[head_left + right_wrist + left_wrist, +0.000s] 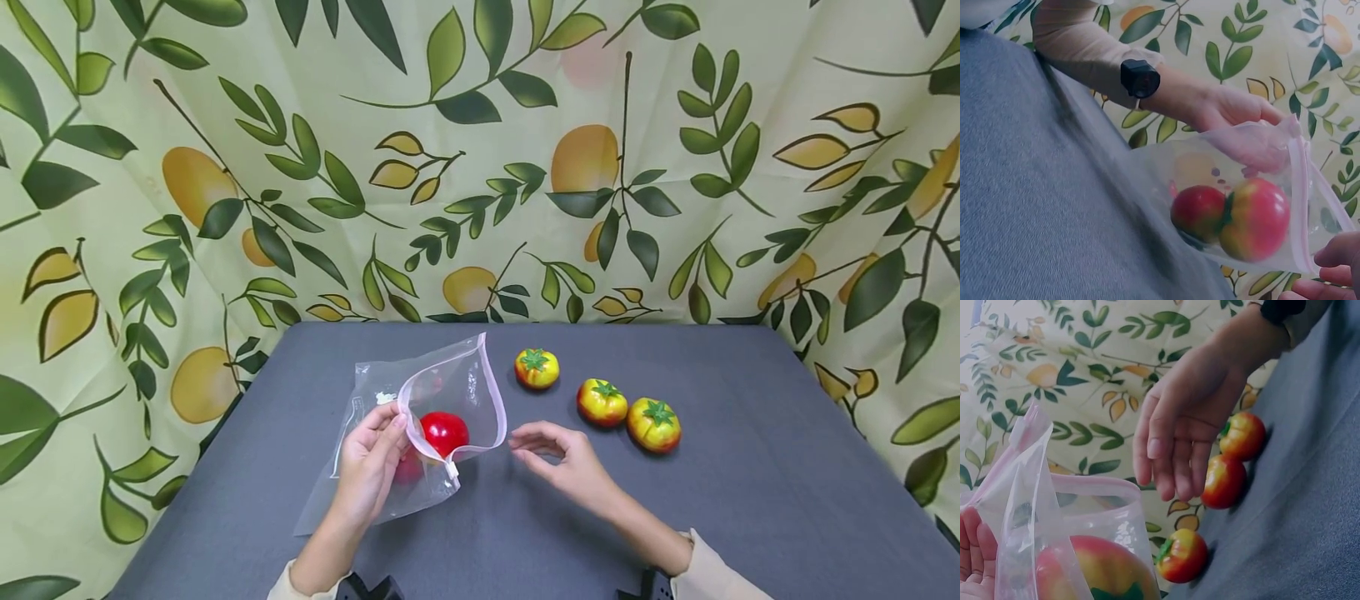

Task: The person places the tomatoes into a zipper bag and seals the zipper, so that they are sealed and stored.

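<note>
My left hand pinches the pink-edged mouth of a clear zip bag, thumb in front. The mouth gapes toward the right, with a white slider at its lower corner. Inside lie two red-and-yellow tomatoes; the upper tomato shows through the mouth, and the other tomato sits beside it in the right wrist view. Just right of the mouth, my right hand hovers with loosely bent fingers and nothing in them. In the left wrist view, its palm side shows bare.
Three more yellow-and-red tomatoes with green tops are on the dark grey table: one tomato behind the bag's right side, then a tomato and another tomato close together farther right. A leaf-patterned cloth hangs behind.
</note>
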### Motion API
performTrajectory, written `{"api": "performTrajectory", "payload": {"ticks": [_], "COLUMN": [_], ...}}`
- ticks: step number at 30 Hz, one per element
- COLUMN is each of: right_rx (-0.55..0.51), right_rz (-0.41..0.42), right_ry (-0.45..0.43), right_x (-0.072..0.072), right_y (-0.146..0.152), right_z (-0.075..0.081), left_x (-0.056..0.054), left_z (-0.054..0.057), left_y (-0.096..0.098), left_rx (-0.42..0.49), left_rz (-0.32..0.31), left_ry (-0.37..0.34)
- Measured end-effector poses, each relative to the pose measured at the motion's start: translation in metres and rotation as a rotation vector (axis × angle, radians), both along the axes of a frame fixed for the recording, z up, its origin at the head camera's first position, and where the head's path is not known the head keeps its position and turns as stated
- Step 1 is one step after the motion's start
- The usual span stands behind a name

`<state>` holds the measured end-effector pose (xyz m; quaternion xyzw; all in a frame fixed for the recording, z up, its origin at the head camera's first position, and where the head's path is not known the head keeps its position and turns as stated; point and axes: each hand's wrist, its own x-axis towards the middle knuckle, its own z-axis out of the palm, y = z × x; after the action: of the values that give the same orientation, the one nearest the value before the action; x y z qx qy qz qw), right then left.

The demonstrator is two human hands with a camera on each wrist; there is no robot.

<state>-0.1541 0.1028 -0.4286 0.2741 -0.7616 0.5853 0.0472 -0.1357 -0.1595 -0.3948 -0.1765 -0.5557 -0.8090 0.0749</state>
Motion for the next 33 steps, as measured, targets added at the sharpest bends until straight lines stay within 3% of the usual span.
{"api": "performTrajectory", "payload": {"ticks": [11, 22, 33], "right_rx": [0.029, 0.092, 0.095], "right_rz": [-0.057, -0.092, -0.203], "right_ry": [0.053, 0.045, 0.047], "right_x": [-0.001, -0.002, -0.005], "right_y": [0.018, 0.036, 0.048], "right_z": [0.001, 0.003, 0.008], "left_x": [0.000, -0.002, -0.003], "left_z": [0.000, -0.002, -0.003], "left_y": [0.000, 0.001, 0.000], "left_rx": [-0.009, -0.018, -0.006], "left_rz": [0.024, 0.034, 0.039], "left_ry": [-0.025, -0.039, -0.037]}}
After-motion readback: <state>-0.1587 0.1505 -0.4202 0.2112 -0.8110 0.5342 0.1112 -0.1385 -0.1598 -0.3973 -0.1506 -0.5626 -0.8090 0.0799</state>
